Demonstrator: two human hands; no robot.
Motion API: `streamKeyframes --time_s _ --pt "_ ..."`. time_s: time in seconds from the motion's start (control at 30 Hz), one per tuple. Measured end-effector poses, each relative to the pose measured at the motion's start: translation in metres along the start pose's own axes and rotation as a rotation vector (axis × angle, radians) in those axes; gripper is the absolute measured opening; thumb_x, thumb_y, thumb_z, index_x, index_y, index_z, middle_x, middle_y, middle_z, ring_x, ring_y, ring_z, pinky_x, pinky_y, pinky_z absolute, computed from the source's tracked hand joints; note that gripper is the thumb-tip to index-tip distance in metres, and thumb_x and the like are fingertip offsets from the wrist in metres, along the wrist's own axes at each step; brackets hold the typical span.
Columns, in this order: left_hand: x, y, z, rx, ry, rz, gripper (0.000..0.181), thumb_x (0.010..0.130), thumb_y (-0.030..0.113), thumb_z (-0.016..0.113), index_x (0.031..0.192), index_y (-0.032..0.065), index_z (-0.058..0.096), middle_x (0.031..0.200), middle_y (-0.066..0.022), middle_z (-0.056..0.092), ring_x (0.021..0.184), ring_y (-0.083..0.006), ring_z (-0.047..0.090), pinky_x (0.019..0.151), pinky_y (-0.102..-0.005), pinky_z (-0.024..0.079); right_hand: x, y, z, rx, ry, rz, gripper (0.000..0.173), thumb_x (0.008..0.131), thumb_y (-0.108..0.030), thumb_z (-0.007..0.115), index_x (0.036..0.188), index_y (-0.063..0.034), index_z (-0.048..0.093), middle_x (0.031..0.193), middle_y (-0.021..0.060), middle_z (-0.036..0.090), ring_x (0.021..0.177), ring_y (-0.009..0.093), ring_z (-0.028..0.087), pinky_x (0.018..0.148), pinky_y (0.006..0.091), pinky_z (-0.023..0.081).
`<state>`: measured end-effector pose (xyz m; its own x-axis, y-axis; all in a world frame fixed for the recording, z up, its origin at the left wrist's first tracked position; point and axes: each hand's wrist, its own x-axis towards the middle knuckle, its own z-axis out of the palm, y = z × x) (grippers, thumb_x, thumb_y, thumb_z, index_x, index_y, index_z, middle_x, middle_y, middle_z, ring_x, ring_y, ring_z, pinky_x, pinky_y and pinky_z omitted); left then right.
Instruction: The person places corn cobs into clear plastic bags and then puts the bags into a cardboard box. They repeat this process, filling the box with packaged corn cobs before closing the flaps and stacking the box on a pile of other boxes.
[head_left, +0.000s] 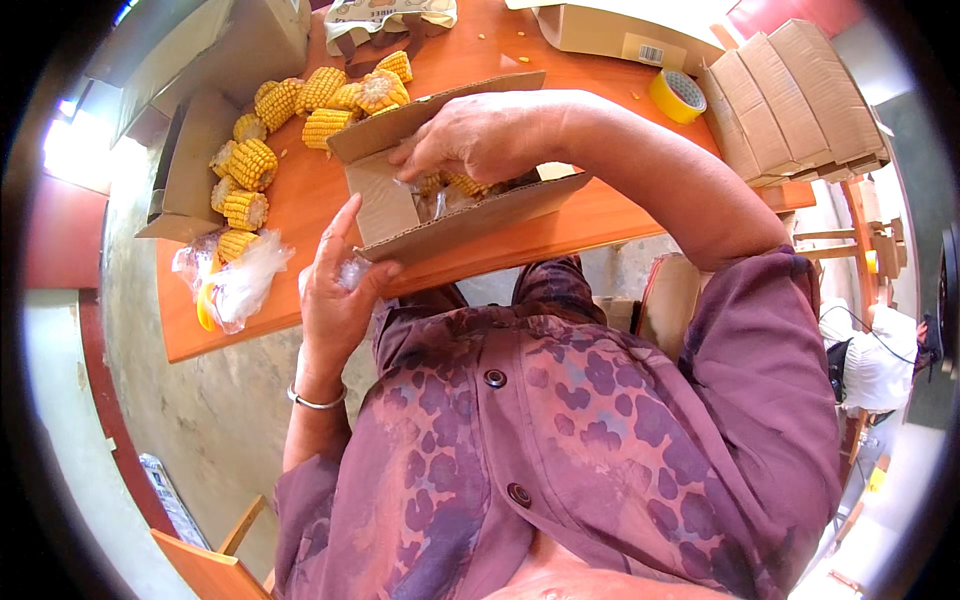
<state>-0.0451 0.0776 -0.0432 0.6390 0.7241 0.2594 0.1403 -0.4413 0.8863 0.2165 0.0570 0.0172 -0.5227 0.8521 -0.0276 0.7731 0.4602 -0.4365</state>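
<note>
An open cardboard box (386, 210) lies at the table's near edge, its long flaps standing up. Inside it are corn pieces (469, 186) with clear plastic (440, 202) around or over them. My right hand (480, 139) reaches over the far flap into the box, fingertips down by the plastic; whether they grip anything is unclear. Beside the box's left end is my left hand (330, 277), index finger raised and thumb stretched toward the near flap. A bit of clear plastic (352, 272) shows between that thumb and index finger; the other fingers are hidden.
Several cut corn cobs (251, 165) sit along the left and back of the orange table (300, 202). Plastic bags (251, 281) lie at the left corner. Yellow tape (677, 96) and stacked folded cartons (795, 105) stand right; another open box (191, 165) is left.
</note>
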Motion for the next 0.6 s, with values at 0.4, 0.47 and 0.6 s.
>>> streamKeyframes --time_s 0.4,0.47,0.6 --pt "0.004 -0.023 -0.001 0.116 -0.001 0.143 0.065 0.076 0.022 0.081 0.134 0.0059 0.055 0.074 -0.0025 0.052 0.060 -0.0078 0.043 0.056 -0.0231 0.042 -0.006 -0.004 0.006 -0.206 -0.036 0.064 0.025 0.076 -0.006 0.059 0.100 -0.0050 0.064 0.110 0.0130 0.064 0.108 0.033 0.059 0.090 0.0419 0.048" --pt "0.003 -0.015 -0.003 0.097 -0.072 0.010 0.066 0.075 0.022 0.082 0.134 0.0059 0.055 0.080 -0.0057 0.060 0.062 -0.0096 0.048 0.059 -0.0242 0.045 -0.006 -0.003 0.010 -0.246 -0.035 0.007 0.021 0.078 -0.008 0.057 0.098 -0.0041 0.063 0.106 0.0130 0.063 0.107 0.032 0.060 0.090 0.0416 0.049" --pt "0.003 -0.023 0.000 0.118 -0.074 0.098 0.066 0.076 0.023 0.081 0.134 0.0067 0.055 0.080 -0.0096 0.063 0.061 -0.0110 0.049 0.060 -0.0249 0.046 0.006 -0.004 0.017 -0.348 -0.167 -0.101 0.037 0.078 -0.006 0.058 0.115 -0.0049 0.061 0.123 0.0121 0.057 0.120 0.029 0.051 0.095 0.0389 0.047"
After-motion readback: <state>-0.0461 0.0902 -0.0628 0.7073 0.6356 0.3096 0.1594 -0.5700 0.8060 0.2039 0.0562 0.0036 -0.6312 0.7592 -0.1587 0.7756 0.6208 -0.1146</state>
